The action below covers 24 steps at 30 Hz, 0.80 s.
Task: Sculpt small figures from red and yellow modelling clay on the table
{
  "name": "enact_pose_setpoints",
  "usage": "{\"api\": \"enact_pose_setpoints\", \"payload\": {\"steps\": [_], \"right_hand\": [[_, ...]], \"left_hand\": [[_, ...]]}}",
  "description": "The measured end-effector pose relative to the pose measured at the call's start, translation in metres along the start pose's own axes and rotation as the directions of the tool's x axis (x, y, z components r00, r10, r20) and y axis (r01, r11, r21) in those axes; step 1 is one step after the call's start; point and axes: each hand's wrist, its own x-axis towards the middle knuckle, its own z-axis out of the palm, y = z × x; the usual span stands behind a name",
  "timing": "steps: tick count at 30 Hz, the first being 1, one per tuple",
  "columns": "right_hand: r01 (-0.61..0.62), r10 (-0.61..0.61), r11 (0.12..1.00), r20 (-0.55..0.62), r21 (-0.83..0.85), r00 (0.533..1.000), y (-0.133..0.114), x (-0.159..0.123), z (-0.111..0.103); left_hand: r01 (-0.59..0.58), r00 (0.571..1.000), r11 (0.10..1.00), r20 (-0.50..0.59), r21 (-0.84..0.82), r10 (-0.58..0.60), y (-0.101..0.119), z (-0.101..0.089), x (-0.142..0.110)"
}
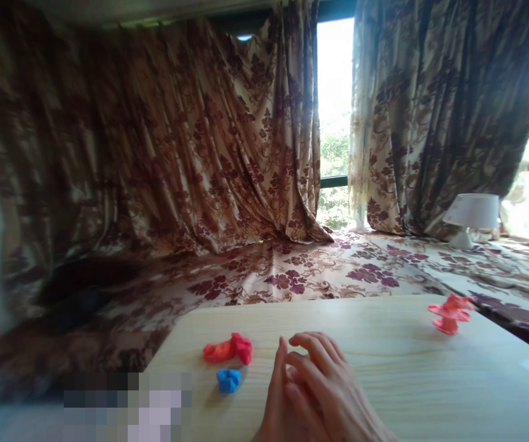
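Over the front of the pale wooden table [384,344], my two hands are brought together. My left hand [274,399] is seen edge-on, its fingers pointing away from me. Curled over its palm is my right hand [324,383], fingers bent towards the left one. Whatever lies between the palms, if anything, is hidden. Left of the hands rests an orange-red lump of modelling clay [217,352], touching a pinkish-red lump [242,348]. A small blue clay lump [228,380] sits just nearer to me. At the far right stands a coral-pink clay shape [450,314] with wide, flattened layers.
Behind the table spreads a flower-patterned cloth surface [301,270], with a white lamp [469,215] at its right. Patterned curtains [177,135] hang around a bright window [335,110]. A blurred-out patch covers the lower left.
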Motion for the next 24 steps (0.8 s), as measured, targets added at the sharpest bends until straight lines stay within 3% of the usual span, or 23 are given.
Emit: {"api": "enact_pose_setpoints", "payload": {"steps": [3, 8, 13, 15, 19, 24], "right_hand": [[-0.1, 0.099, 0.994, -0.032, -0.04, 0.995, 0.013, -0.005, 0.001], [-0.291, 0.292, 0.956, -0.105, 0.024, 0.951, 0.03, -0.01, 0.001], [-0.432, 0.459, 0.884, -0.151, 0.178, 0.876, 0.023, -0.006, 0.004], [-0.442, 0.469, 0.876, -0.131, 0.194, 0.873, 0.018, -0.004, 0.005], [-0.362, 0.364, 0.93, -0.039, 0.067, 0.93, 0.014, -0.003, 0.007], [-0.363, 0.363, 0.931, -0.012, 0.041, 0.932, 0.021, -0.006, 0.004]], "left_hand": [[0.183, 0.975, 0.982, 0.135, -0.041, -0.176, 0.002, 0.006, -0.003], [0.21, 0.973, 0.964, 0.059, 0.166, -0.222, 0.003, 0.004, -0.002], [0.246, 0.968, 0.942, -0.003, 0.227, -0.252, -0.001, -0.004, 0.002], [0.254, 0.964, 0.949, 0.036, 0.186, -0.265, -0.003, -0.005, 0.003], [0.235, 0.966, 0.972, 0.111, -0.005, -0.233, -0.005, -0.004, 0.003], [0.053, 0.997, 0.999, -0.057, 0.008, -0.052, -0.003, 0.004, 0.004]]}}
